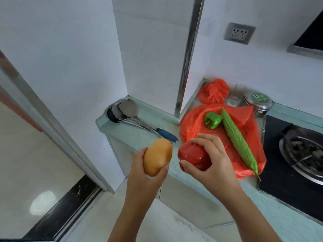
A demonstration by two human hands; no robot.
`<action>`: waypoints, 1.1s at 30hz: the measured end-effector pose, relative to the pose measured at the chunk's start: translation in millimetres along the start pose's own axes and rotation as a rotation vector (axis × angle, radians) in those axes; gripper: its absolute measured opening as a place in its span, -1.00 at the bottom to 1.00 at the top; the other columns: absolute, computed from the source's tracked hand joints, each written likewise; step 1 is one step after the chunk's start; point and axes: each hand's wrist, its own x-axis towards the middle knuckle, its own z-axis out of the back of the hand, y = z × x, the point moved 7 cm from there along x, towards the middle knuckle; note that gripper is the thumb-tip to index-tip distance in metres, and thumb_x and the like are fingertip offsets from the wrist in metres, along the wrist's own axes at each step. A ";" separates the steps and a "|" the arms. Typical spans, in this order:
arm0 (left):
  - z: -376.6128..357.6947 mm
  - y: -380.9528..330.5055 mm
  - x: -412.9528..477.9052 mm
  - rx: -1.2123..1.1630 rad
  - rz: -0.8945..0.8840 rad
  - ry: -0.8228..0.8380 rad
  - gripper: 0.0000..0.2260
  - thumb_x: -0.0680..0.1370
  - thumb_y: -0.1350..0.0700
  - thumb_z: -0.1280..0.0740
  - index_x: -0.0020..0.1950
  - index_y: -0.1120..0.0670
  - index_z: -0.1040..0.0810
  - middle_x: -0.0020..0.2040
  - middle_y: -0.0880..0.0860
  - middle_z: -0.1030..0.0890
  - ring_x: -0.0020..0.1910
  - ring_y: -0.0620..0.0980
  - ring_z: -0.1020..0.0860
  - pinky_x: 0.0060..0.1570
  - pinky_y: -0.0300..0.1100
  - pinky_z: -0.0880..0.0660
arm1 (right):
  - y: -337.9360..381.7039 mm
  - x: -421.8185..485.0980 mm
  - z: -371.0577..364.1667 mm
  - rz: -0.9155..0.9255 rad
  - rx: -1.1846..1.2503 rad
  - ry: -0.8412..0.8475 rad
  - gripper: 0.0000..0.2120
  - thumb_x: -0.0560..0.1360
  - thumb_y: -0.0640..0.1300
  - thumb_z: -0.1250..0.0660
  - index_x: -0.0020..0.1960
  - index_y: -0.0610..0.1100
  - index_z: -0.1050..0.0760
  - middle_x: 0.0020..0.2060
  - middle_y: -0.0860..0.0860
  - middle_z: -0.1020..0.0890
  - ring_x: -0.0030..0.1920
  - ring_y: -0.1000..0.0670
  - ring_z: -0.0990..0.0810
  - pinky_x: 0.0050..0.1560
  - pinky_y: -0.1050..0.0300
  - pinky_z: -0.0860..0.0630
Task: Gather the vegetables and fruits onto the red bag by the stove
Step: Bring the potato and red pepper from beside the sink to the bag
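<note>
Here we count four pieces of produce, one of each kind. The left hand (139,172) has its fingers and thumb wrapped round one tan oval potato (157,157), held in the air off the pale green countertop's (132,133) front corner. The right hand (216,163) grips one glossy red bell pepper (192,156) from above, fingers curled over it, at the near edge of the flat red plastic bag (244,117).

That bag lies spread on the counter just beside the black gas stove (300,151), and it carries two things: one green bell pepper (212,120) and one long, bumpy green bitter gourd (237,138), lying side by side.

A second red plastic bag (214,93) sits bunched up in the corner behind. Near it stand one clear glass (233,98) and one round metal tin with a green lid (260,102). We make out three metal ladle heads (122,111) stacked at the counter's left end.
</note>
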 end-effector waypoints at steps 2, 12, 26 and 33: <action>-14.4 1.9 16.0 -0.002 0.001 0.053 -0.48 0.35 -0.02 -0.47 0.20 -0.17 -0.28 0.05 -0.29 -0.39 0.01 -0.30 -0.42 -0.15 -0.40 -0.37 | -15.2 9.2 4.4 -0.049 -0.011 -0.041 -0.51 0.24 0.09 -0.44 0.14 0.00 -0.48 0.12 0.13 -0.39 0.16 0.39 -0.29 0.14 0.55 -0.22; -110.6 0.5 103.7 0.085 -0.028 0.265 -0.43 0.35 -0.02 -0.47 0.29 -0.04 -0.32 0.09 -0.13 -0.45 0.02 -0.21 -0.46 -0.17 -0.44 -0.36 | -128.1 62.9 28.1 -0.300 -0.112 -0.189 -0.51 0.27 0.00 -0.51 0.15 -0.08 -0.49 0.12 0.05 -0.40 0.15 0.14 -0.36 0.16 0.29 -0.27; -250.7 29.5 187.5 0.296 -0.084 0.501 -0.37 0.35 -0.06 -0.47 0.33 0.00 -0.29 0.15 -0.13 -0.35 0.13 -0.14 -0.36 0.05 -0.29 -0.29 | -278.8 101.5 18.7 -0.504 -0.185 -0.052 -0.43 0.24 0.19 -0.40 0.13 -0.11 -0.51 0.12 -0.06 -0.47 0.15 -0.09 -0.46 0.12 0.11 -0.37; -281.0 44.9 206.1 0.392 -0.114 0.519 -0.34 0.34 -0.12 -0.46 0.35 0.01 -0.28 0.19 -0.12 -0.36 0.20 -0.11 -0.35 0.13 -0.27 -0.28 | -315.4 114.3 2.0 -0.464 -0.216 0.098 -0.36 0.25 0.30 -0.26 0.20 -0.05 -0.48 0.20 -0.02 -0.44 0.21 -0.07 -0.44 0.13 0.06 -0.43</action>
